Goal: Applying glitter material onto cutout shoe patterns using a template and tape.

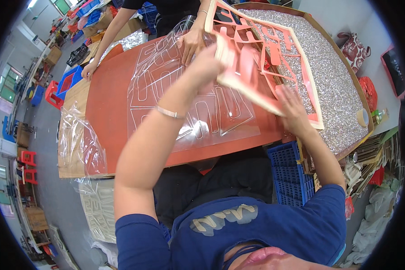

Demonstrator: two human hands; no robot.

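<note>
A pink cut-out sheet with a cream border (301, 56) is tilted up between my hands, its near part blurred by motion. My left hand (207, 65), also blurred, is closed at its left edge, the fingertips partly hidden. My right hand (292, 108) grips the near edge, with fingers showing over the border. Below lies a clear plastic sheet (195, 119) with long looped outlines, flat on a reddish-brown board (105, 114). A co-worker's hand (191, 45) rests at the plastic's far side; their other hand (89, 71) leans by the board's left edge.
A shallow tray of silvery glitter (333, 90) stands at the right, a tape roll (362, 118) on its rim. Crumpled clear film (78, 139) covers the wooden table's left end. A blue crate (292, 173) sits below the table, with stacked cardboard (373, 155) at the right.
</note>
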